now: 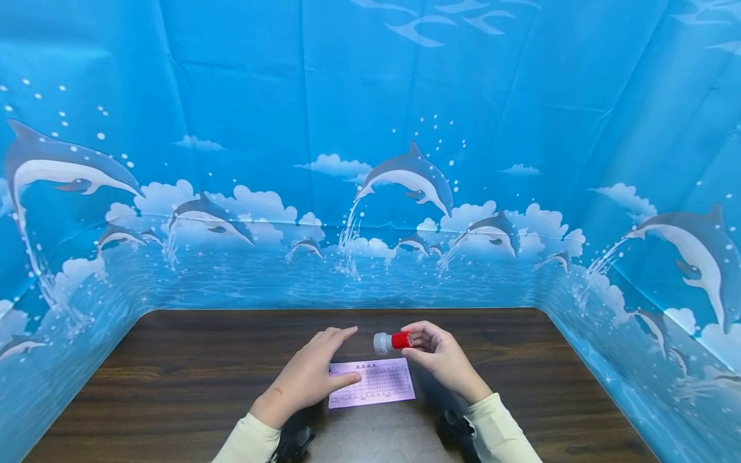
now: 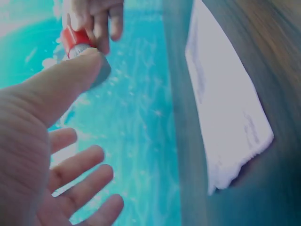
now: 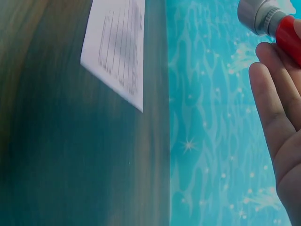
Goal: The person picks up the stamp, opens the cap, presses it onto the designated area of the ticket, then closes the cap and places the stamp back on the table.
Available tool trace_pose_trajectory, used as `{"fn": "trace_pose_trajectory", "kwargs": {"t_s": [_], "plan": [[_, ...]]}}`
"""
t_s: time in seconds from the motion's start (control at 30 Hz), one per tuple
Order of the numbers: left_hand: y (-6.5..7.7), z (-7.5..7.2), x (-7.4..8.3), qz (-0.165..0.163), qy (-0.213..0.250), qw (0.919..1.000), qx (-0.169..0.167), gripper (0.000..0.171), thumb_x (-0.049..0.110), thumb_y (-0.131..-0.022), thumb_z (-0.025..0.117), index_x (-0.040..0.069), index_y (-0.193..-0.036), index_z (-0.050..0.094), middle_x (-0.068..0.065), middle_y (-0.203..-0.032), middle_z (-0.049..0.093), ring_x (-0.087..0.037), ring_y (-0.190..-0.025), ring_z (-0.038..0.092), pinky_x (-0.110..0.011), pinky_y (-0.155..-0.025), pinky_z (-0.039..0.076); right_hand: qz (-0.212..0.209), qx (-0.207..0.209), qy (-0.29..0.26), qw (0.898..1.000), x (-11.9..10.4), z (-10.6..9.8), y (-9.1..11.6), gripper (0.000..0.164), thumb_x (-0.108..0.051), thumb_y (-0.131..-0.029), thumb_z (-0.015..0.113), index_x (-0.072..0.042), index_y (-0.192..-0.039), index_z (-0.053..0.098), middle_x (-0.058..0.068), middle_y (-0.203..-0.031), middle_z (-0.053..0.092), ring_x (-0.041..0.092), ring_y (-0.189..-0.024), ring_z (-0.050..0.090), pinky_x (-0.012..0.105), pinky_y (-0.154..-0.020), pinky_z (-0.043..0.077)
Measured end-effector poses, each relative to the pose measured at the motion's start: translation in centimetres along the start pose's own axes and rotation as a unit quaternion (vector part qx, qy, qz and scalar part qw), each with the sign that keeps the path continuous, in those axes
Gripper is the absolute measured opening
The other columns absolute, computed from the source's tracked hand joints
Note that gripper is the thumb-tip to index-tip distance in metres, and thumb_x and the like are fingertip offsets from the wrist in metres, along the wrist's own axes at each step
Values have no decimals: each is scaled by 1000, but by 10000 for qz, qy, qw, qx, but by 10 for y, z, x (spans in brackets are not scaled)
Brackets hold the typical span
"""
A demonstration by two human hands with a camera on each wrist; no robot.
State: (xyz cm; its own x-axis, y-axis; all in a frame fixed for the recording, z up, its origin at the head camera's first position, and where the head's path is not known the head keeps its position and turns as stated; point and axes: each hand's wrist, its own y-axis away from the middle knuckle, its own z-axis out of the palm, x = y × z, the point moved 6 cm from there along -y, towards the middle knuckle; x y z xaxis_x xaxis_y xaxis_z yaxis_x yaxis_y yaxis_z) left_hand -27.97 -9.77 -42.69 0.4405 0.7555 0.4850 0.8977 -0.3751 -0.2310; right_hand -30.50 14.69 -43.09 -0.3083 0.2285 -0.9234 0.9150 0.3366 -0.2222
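My right hand (image 1: 442, 360) pinches a small round stamp (image 1: 401, 341) by its red body between thumb and fingers. The stamp lies sideways in the air, its pale grey, wider end pointing left towards my other hand. In the right wrist view, a ridged grey neck joins that end to the red part. My left hand (image 1: 312, 370) is empty, fingers spread and thumb stretched out over the left part of a pink printed slip pad (image 1: 384, 386). The pad, covered with a ruled form, lies on the table below both hands, slightly tilted.
A dark wood-grain table (image 1: 191, 366) stretches under everything. Blue cloth (image 1: 243, 116) printed with dolphins and clouds rises along its back and both sides. Black wrist straps (image 1: 460, 424) sit at the cuffs of pale sleeves (image 1: 500, 431).
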Motion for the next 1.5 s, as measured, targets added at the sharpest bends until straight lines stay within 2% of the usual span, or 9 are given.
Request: {"fn": "trace_pose_trajectory", "kwargs": {"t_s": [0.2,0.33,0.53,0.77,0.93,1.07,1.17,1.3,1.5], "plan": [[2,-12,22,517,75,9978,407,80,47,-85,84,25,-154,48,4,-140,58,-19,-132,56,-48,-104,53,-35,-279,-258,9993,-4,12,2,44,-10,-92,79,0,-131,62,16,-119,71,24,-105,71,28,-91,58],[4,-15,31,761,147,9957,515,77,44,-85,85,25,-151,51,5,-137,60,-16,-129,58,-46,-102,54,-99,-433,-479,9979,-9,18,4,42,-8,-92,78,1,-130,62,18,-118,71,24,-104,71,29,-89,59],[4,-16,37,1034,26,9916,778,67,39,-83,88,21,-141,61,6,-128,66,-14,-120,63,-41,-96,58,-214,-678,-715,9949,-13,28,8,39,-7,-92,78,-3,-128,63,19,-118,71,28,-105,71,30,-88,59],[4,-18,37,1185,-75,9873,1058,46,35,-81,90,21,-121,72,10,-112,72,-7,-103,67,-36,-88,60,-270,-760,-689,9944,-12,33,7,38,-8,-94,77,-3,-128,63,17,-117,71,19,-102,71,30,-86,59],[5,-19,36,1232,-144,9861,1106,44,35,-82,90,21,-120,72,11,-111,71,-7,-101,67,-34,-87,60,-375,-637,-429,9963,-14,35,8,40,-9,-93,77,-2,-129,62,14,-114,69,18,-97,69,29,-81,59],[6,-20,36,1311,-198,9840,1195,45,33,-81,91,20,-120,72,10,-111,71,-9,-101,68,-35,-87,60,-615,-399,-37,9973,-19,35,9,44,-12,-91,80,-2,-129,62,12,-108,69,18,-90,67,29,-76,59],[6,-22,37,1386,-195,9825,1231,46,32,-80,91,19,-120,72,10,-111,71,-11,-100,69,-34,-85,61,-836,-262,162,9960,-23,35,9,41,-13,-91,81,-2,-127,64,11,-105,70,18,-87,68,30,-76,60],[6,-22,37,1455,-164,9815,1233,46,31,-81,91,18,-121,72,9,-111,70,-11,-100,68,-34,-85,61,-1078,-150,341,9935,-28,35,10,32,-11,-91,80,-9,-120,67,8,-104,72,17,-87,68,33,-79,61],[7,-22,34,1379,-142,9821,1275,56,33,-81,91,19,-129,67,7,-121,68,-12,-112,67,-37,-93,59,-1272,-42,427,9910,-34,35,9,33,-3,-89,80,-14,-118,68,4,-109,72,16,-89,71,32,-83,61]]}}
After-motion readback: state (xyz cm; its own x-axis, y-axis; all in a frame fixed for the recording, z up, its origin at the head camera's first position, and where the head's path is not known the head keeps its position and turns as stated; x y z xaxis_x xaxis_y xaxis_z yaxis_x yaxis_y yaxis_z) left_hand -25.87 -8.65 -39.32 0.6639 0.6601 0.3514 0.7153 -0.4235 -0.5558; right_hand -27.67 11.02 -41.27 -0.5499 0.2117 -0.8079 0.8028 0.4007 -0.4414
